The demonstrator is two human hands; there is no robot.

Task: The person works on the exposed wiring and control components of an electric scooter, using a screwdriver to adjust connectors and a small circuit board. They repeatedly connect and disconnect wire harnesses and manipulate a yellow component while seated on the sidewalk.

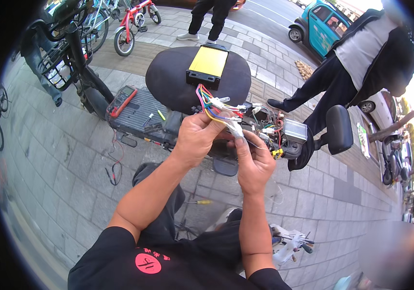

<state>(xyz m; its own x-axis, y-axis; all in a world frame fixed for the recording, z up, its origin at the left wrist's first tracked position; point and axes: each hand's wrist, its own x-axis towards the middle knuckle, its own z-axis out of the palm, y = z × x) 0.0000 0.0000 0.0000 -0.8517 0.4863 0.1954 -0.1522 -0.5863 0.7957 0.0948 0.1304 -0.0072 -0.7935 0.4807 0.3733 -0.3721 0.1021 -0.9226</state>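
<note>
L hand [195,138], R hand [256,166]: fingers pinched close on multicol. wires [210,113] w/ white connectors [236,129].

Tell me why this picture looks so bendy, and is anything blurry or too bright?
In the head view, a fisheye lens curves the paving inside a dark rim; in the head view, glare whitens the upper right and a blurry patch sits lower right; also in the head view, the left hand, right hand and coloured wires look fairly clear.

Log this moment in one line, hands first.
left hand: holding coloured wires | right hand: pinching white connector | yellow box: on black seat | multimeter: on ribbed footboard | yellow-handled screwdriver: on paving
</note>
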